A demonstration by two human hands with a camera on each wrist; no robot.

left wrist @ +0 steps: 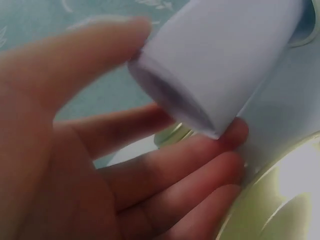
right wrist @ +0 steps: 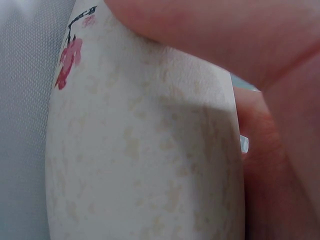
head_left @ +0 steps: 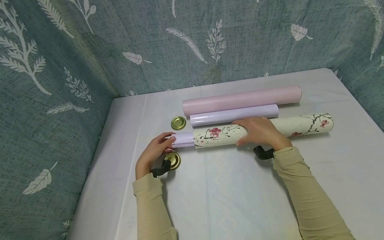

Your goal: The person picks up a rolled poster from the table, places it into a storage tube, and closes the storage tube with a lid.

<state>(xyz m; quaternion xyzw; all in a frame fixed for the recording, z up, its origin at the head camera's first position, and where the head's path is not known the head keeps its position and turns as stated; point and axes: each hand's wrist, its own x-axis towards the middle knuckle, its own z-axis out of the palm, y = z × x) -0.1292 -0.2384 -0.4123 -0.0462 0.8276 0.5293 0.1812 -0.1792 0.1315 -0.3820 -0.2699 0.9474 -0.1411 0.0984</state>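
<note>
A cream tube printed with dark branches and pink blossoms lies across the table. My right hand grips it from above near its middle, thumb on the near side; the right wrist view shows its mottled surface close up. From the tube's left end sticks out a rolled lavender sheet, the rest of it hidden inside. My left hand pinches the outer end of this roll between thumb and fingers. In the left wrist view the hollow end of the rolled sheet shows between them.
Behind the tube lie a glossy lavender roll and a longer pink roll. One gold lid sits beyond my left hand, and another gold lid lies by the left wrist, partly covered. A leaf-patterned cloth hangs behind the white table.
</note>
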